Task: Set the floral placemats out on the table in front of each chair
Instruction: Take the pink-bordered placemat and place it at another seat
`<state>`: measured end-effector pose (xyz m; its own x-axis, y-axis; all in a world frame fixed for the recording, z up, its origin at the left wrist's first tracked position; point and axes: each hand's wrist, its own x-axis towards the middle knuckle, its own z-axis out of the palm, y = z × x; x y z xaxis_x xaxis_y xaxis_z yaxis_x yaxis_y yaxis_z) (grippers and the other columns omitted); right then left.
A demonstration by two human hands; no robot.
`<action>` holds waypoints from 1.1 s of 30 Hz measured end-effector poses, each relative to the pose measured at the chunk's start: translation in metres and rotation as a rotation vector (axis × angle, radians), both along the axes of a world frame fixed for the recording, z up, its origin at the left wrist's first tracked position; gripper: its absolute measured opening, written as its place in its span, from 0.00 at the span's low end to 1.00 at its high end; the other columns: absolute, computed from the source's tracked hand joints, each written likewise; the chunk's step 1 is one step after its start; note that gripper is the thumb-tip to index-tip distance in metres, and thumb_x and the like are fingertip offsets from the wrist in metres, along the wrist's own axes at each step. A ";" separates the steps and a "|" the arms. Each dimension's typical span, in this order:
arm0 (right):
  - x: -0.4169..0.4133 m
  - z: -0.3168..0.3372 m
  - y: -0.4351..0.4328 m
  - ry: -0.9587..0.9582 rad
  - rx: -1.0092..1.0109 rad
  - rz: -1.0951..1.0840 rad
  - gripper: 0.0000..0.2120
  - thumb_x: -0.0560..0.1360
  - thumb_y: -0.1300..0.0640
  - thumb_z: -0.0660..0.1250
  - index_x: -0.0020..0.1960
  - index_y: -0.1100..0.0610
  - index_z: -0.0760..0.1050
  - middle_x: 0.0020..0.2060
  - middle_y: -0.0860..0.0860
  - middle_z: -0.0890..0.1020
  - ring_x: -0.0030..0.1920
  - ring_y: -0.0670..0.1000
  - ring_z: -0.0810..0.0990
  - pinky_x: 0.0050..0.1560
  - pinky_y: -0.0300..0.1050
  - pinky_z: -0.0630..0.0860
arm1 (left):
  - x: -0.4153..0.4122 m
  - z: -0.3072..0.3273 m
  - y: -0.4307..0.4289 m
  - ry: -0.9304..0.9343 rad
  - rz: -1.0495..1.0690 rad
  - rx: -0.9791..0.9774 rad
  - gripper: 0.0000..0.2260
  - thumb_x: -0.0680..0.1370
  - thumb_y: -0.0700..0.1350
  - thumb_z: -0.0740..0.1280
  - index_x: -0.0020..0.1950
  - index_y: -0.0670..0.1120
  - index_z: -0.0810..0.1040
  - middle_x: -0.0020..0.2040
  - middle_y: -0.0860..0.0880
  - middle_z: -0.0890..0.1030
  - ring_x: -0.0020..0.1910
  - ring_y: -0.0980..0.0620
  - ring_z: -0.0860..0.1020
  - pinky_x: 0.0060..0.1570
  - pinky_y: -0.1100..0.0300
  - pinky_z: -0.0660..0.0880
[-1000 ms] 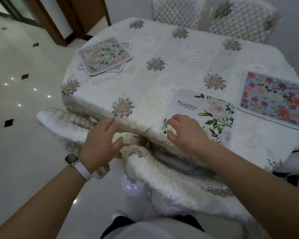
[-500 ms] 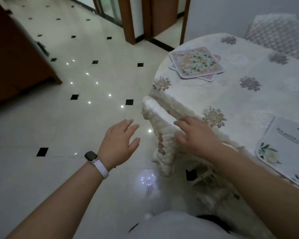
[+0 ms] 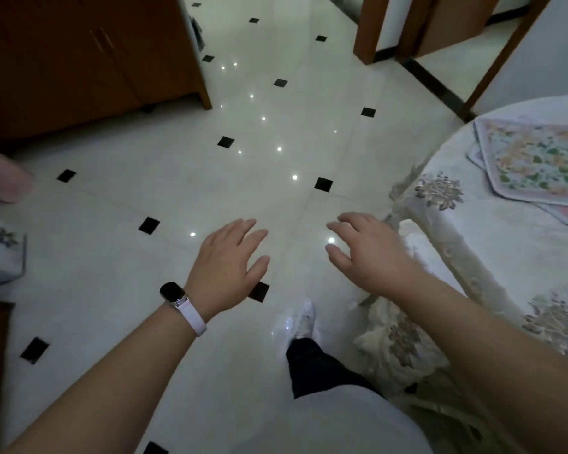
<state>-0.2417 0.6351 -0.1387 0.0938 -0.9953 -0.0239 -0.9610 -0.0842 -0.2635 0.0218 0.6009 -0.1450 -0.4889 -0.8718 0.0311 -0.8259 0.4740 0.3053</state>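
A small stack of floral placemats [image 3: 532, 162] lies on the table [image 3: 492, 244] at the right edge of view, the top one pale with orange and green flowers, a pink one peeking out beneath. My left hand [image 3: 230, 263] hovers over the floor, fingers spread, holding nothing. My right hand [image 3: 368, 257] is also empty with fingers apart, just left of the fluffy chair back [image 3: 417, 253] that stands against the table edge. Both hands are well short of the placemat stack.
Glossy white floor tiles with black diamond insets fill the view. A brown wooden cabinet [image 3: 79, 60] stands at upper left, a door frame [image 3: 368, 31] at upper right. My leg and white shoe [image 3: 304, 319] step forward beside the chair. A pale patterned object [image 3: 0, 253] sits at far left.
The view has swung left, away from the table. My right hand has come off the chair back and both hands now hang free over the floor; the leaf-print placemat is out of view.
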 end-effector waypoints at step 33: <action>-0.214 -0.001 -0.354 -0.033 0.100 -0.645 0.20 0.78 0.47 0.62 0.66 0.55 0.75 0.65 0.53 0.76 0.62 0.57 0.74 0.63 0.52 0.70 | -0.266 -0.010 -0.501 0.048 -0.568 0.025 0.23 0.77 0.56 0.60 0.66 0.45 0.77 0.67 0.42 0.77 0.66 0.40 0.73 0.62 0.43 0.70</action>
